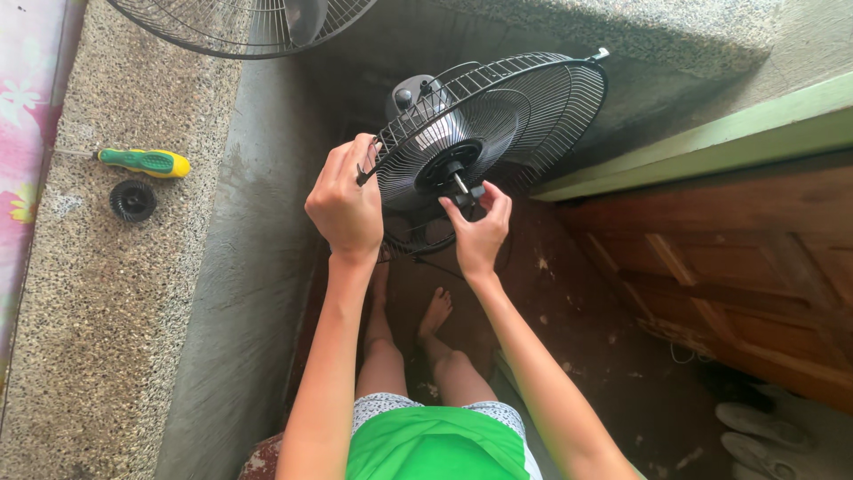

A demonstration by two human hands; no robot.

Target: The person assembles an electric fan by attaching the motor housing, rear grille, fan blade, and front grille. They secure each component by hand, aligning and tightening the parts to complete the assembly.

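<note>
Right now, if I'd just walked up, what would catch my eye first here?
Most likely the black wire fan guard at top centre, with its motor behind it. The left hand grips the guard's rim, while the right hand pinches the small hub at its middle. Off to the left, a green and yellow screwdriver lies on the speckled ledge.

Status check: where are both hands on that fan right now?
Left hand grips rear fan guard rim. Right hand pinches small black part at motor shaft. Screwdriver, round black cap lie aside on ledge.
</note>
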